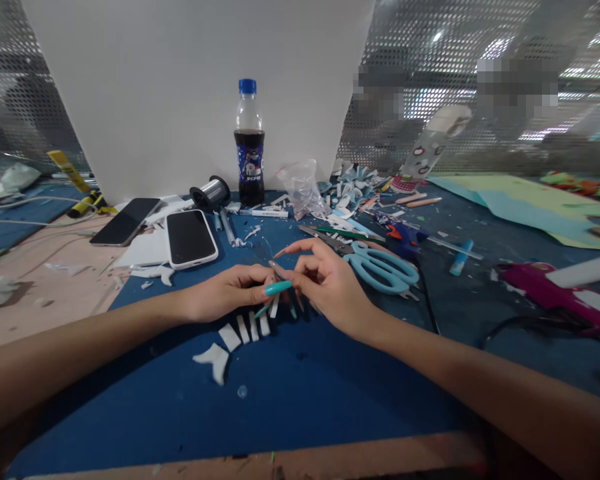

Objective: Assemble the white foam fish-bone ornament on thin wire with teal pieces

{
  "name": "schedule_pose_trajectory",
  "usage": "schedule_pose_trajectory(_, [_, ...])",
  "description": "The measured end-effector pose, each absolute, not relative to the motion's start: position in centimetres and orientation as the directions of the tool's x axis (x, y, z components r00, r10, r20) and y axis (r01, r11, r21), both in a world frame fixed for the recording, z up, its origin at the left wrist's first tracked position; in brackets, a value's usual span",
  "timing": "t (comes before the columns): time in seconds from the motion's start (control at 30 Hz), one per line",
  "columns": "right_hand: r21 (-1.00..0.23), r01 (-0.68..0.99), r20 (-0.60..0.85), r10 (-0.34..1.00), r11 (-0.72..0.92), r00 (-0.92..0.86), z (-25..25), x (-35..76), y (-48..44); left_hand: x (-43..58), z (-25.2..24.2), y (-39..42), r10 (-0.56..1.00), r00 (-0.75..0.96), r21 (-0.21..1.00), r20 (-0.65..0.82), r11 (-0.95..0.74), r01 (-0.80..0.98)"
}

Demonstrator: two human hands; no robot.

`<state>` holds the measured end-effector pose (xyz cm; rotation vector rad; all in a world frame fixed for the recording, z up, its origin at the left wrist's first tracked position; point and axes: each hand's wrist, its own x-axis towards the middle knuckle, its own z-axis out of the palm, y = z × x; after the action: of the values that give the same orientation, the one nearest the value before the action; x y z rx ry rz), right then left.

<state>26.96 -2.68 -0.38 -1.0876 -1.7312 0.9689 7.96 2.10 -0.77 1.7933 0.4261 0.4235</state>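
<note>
My left hand (240, 291) and my right hand (330, 283) meet over the blue mat (330, 400), fingers pinched. A thin clear thread (266, 245) curves up faintly from between my fingertips. My long turquoise thumbnail hides part of the left hand's grip. Just under the fingers is a white strip (275, 307); I cannot tell whether it is held or lies on the mat. Left of it runs a row of cut white foam-like pieces (243, 329), ending in a tail-shaped piece (214, 362). Behind the hands lies a spool of thread (210, 194).
Blue-handled scissors (383, 268) lie right of my right hand, near a blue glue gun (405, 239). A magenta tool (560, 293) with a cord is farther right. Behind stand a Pepsi bottle (250, 153) and white scraps (353, 190). Two phones (191, 239) lie left.
</note>
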Motion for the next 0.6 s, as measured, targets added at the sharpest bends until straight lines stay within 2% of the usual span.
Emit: schedule_pose_trajectory(0.6, [-0.925, 0.241, 0.226, 0.936, 0.292, -0.269, -0.19, 26.55, -3.02, 7.63, -1.26, 2.04, 0.574, 0.809, 0.989, 0.127, -0.14, -0.056])
